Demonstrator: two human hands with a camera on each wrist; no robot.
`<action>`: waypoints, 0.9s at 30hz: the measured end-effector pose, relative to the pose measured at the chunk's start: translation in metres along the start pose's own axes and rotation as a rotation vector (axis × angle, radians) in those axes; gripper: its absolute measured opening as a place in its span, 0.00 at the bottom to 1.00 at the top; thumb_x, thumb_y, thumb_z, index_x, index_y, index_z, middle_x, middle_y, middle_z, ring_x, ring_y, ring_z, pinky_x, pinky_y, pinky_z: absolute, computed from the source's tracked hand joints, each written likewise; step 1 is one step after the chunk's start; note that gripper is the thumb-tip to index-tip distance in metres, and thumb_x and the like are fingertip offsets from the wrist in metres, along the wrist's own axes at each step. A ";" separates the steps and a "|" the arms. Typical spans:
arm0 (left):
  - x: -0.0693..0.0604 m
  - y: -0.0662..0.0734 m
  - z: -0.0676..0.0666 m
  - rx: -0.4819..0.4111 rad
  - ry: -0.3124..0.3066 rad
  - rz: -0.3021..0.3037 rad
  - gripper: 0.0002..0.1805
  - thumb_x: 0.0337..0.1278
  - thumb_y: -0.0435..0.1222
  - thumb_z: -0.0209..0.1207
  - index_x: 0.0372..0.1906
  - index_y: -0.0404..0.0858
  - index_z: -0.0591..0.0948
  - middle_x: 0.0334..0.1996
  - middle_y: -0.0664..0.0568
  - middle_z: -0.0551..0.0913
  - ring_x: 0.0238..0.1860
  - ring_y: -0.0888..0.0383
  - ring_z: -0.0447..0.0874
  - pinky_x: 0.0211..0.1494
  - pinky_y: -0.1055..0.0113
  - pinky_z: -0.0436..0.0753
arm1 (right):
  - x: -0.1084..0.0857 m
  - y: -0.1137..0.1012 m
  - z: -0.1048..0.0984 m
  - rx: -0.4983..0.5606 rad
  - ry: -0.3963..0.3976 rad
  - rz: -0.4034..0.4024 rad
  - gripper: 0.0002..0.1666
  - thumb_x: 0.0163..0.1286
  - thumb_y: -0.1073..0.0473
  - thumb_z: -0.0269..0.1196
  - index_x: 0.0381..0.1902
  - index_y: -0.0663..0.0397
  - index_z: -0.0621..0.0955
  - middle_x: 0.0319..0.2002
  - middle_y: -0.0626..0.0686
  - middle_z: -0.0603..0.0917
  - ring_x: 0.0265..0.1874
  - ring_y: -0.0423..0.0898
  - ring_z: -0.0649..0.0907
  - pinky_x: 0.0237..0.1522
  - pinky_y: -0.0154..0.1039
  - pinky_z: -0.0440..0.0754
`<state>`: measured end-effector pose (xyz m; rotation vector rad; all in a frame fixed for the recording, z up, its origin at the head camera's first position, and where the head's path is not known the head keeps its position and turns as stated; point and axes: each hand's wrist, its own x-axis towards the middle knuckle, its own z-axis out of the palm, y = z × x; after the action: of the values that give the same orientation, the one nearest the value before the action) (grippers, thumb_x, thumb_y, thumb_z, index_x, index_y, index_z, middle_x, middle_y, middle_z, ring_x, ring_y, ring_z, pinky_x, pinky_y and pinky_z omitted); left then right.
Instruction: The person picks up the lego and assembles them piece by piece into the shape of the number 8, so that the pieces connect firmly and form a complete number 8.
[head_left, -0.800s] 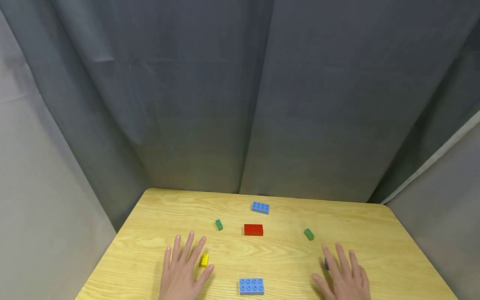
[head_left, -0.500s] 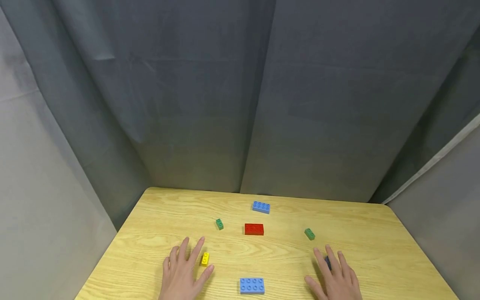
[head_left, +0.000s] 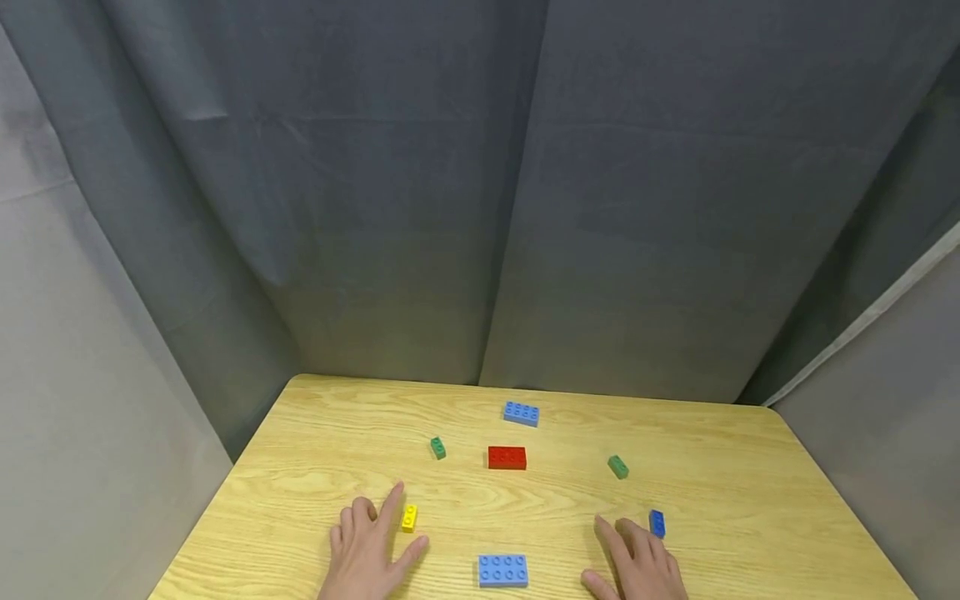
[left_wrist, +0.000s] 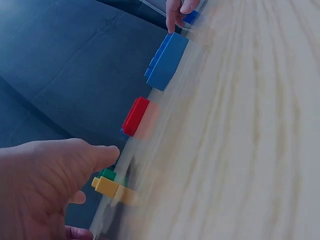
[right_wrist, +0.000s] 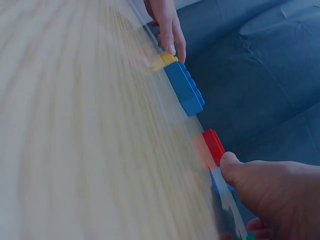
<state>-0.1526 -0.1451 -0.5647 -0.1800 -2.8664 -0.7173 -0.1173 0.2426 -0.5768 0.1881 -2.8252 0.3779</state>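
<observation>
Beside a small yellow toy brick (head_left: 409, 518) is my left hand (head_left: 362, 552), thumb and index finger spread on either side of it without touching, the other fingers bent. My right hand (head_left: 639, 565) holds nothing; its thumb and index finger point forward with a gap between them. Just to its right lies a small dark blue brick (head_left: 657, 523). Between both hands rests a larger light blue brick (head_left: 503, 572), studs up. In the left wrist view, the yellow brick (left_wrist: 106, 187) stands near my thumb, with the light blue brick (left_wrist: 167, 62) farther off.
Farther back on the wooden table (head_left: 330, 425) are a red brick (head_left: 507, 458), another light blue brick (head_left: 521, 414), a green brick (head_left: 438, 448) on the left and a green brick (head_left: 618, 467) on the right. Grey curtains (head_left: 390, 208) surround the table.
My right hand has shifted left, uncovering the small dark blue brick. The left hand's middle, ring and little fingers have bent, while its index finger and thumb stay out. The bricks have not moved.
</observation>
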 end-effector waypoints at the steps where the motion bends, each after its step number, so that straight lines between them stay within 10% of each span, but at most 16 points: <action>1: 0.000 0.000 0.001 -0.010 -0.006 0.008 0.45 0.65 0.66 0.60 0.77 0.45 0.70 0.38 0.52 0.59 0.38 0.53 0.53 0.39 0.59 0.54 | -0.001 -0.001 0.001 0.010 0.003 -0.007 0.41 0.71 0.27 0.61 0.68 0.49 0.79 0.56 0.57 0.76 0.51 0.57 0.75 0.47 0.62 0.75; 9: 0.002 -0.007 0.003 -0.047 -0.037 0.062 0.41 0.65 0.60 0.65 0.73 0.39 0.74 0.41 0.53 0.59 0.40 0.53 0.53 0.40 0.59 0.54 | 0.006 -0.004 0.008 0.074 -0.050 -0.082 0.38 0.69 0.32 0.67 0.65 0.52 0.81 0.35 0.43 0.66 0.32 0.41 0.61 0.35 0.38 0.60; 18: 0.012 -0.012 0.000 -0.103 -0.086 0.065 0.43 0.57 0.59 0.71 0.69 0.35 0.76 0.41 0.56 0.64 0.42 0.57 0.57 0.43 0.62 0.58 | 0.012 -0.016 0.010 0.092 -0.092 -0.204 0.33 0.73 0.33 0.63 0.64 0.49 0.82 0.32 0.37 0.62 0.28 0.35 0.59 0.31 0.32 0.59; 27: 0.018 -0.012 -0.004 -0.202 -0.135 0.112 0.49 0.53 0.54 0.74 0.72 0.27 0.71 0.34 0.59 0.70 0.37 0.61 0.64 0.44 0.66 0.71 | 0.019 -0.037 0.008 0.180 -0.298 -0.237 0.31 0.78 0.37 0.59 0.68 0.49 0.79 0.32 0.36 0.65 0.28 0.35 0.63 0.33 0.34 0.61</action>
<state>-0.1717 -0.1563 -0.5628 -0.4290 -2.8757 -1.0078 -0.1310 0.2029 -0.5696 0.6607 -3.0062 0.5937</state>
